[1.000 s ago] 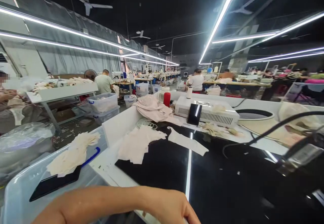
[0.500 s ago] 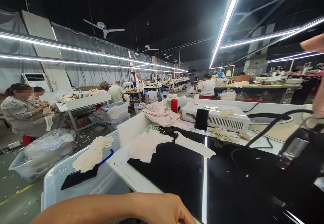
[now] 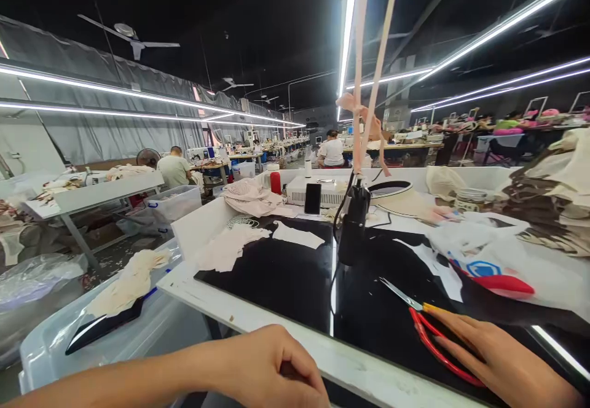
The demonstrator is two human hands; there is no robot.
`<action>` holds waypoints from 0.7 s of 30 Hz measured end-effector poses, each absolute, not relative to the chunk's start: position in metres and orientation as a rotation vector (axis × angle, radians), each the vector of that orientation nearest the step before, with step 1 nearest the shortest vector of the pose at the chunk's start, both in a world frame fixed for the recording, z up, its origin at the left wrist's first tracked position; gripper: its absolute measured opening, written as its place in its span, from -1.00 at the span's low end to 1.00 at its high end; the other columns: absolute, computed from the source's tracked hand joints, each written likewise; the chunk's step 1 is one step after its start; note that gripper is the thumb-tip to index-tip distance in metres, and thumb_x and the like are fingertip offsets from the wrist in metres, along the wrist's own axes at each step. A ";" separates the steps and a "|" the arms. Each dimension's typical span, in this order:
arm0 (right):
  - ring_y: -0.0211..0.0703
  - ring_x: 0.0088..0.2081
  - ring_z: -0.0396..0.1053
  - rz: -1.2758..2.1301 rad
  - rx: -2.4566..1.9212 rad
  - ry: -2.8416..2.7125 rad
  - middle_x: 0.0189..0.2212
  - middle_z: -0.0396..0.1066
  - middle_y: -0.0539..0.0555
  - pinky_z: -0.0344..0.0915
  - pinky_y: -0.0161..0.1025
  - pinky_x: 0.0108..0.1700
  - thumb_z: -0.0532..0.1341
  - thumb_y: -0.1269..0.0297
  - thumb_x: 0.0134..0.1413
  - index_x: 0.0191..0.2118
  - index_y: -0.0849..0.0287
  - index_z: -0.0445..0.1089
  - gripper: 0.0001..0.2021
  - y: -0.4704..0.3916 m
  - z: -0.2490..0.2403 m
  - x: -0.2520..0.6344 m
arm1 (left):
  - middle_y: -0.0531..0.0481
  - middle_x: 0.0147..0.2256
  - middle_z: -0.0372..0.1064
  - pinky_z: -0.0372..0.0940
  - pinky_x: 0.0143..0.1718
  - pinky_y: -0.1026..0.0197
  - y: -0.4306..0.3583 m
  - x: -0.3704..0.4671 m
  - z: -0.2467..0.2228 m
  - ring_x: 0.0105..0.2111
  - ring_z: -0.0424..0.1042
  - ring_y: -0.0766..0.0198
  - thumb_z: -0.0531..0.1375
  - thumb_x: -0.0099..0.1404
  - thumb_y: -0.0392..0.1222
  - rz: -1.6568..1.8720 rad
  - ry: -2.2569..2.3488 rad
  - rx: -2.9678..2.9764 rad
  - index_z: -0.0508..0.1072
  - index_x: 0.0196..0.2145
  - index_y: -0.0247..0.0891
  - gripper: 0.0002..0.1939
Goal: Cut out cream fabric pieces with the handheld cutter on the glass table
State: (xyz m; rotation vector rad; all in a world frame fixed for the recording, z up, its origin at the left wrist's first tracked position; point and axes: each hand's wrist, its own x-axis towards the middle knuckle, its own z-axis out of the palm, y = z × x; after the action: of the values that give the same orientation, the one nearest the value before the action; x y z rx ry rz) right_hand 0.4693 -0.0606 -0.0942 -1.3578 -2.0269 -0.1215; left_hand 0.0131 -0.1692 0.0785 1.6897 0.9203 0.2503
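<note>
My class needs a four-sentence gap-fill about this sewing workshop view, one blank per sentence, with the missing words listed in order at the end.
1. The right hand touches a pair of ____.
2. The tool beneath the pink fabric strips is ____ in color.
3. The large logo on the plastic bag is ____.
4. The vented box behind the smartphone is ____.

Missing words: scissors; black; blue; white.

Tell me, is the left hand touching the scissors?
Apart: the head view shows black tabletop between the left hand and the scissors.
</note>
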 end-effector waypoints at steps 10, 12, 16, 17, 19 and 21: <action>0.26 0.16 0.63 0.016 -1.366 -2.068 0.17 0.64 0.19 0.57 0.16 0.23 0.22 -0.19 0.35 0.12 -0.06 0.68 -0.52 -0.122 -0.029 0.411 | 0.19 -0.49 0.16 -0.04 -0.52 0.32 -0.172 0.034 0.092 -0.50 0.02 0.43 0.34 0.26 0.52 0.318 0.891 1.650 0.40 -0.32 -0.24 -0.31; 0.27 0.20 0.60 0.245 -1.346 -1.985 0.14 0.66 0.19 0.56 0.11 0.24 0.30 -0.28 0.25 0.13 -0.09 0.68 -0.47 -0.141 -0.011 0.382 | 0.19 -0.49 0.16 -0.04 -0.51 0.32 -0.173 0.036 0.092 -0.50 0.04 0.42 0.33 0.25 0.55 0.337 0.905 1.655 0.39 -0.31 -0.25 -0.29; 0.22 0.05 0.64 0.995 -0.995 -1.898 0.09 0.67 0.21 0.60 -0.03 0.07 0.39 -0.48 0.01 0.24 -0.08 0.60 -0.20 -0.174 0.014 0.313 | 0.19 -0.50 0.17 -0.03 -0.49 0.32 -0.173 0.039 0.091 -0.50 0.06 0.42 0.30 0.23 0.60 0.429 0.929 1.668 0.37 -0.31 -0.25 -0.25; 0.21 0.06 0.63 1.121 -0.892 -1.891 0.07 0.68 0.19 0.58 -0.04 0.08 0.38 -0.52 -0.03 0.24 -0.07 0.60 -0.15 -0.180 0.018 0.297 | 0.18 -0.49 0.19 -0.01 -0.48 0.32 -0.174 0.040 0.092 -0.50 0.08 0.42 0.30 0.22 0.61 0.448 0.932 1.658 0.37 -0.31 -0.25 -0.24; 0.12 -0.07 0.62 1.284 -0.737 -1.919 -0.06 0.69 0.16 0.57 -0.09 0.00 0.26 -0.57 0.06 0.17 0.03 0.65 -0.15 -0.188 0.022 0.274 | 0.15 -0.47 0.25 0.02 -0.48 0.32 -0.175 0.042 0.092 -0.49 0.13 0.40 0.30 0.19 0.64 0.475 0.938 1.633 0.38 -0.30 -0.25 -0.21; 0.04 -0.15 0.62 1.211 -0.750 -1.982 -0.18 0.68 0.11 0.56 -0.15 -0.05 0.21 -0.48 0.23 0.03 0.09 0.69 -0.28 -0.190 0.019 0.265 | 0.14 -0.47 0.27 0.03 -0.48 0.33 -0.177 0.042 0.092 -0.49 0.15 0.40 0.31 0.17 0.64 0.488 0.955 1.623 0.39 -0.30 -0.25 -0.21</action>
State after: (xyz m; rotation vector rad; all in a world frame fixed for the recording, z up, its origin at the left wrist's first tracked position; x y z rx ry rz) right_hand 0.2653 -0.1895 0.0186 -0.7504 -1.9815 1.2110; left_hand 0.0418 -0.1765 0.0923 1.6230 0.9550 0.4880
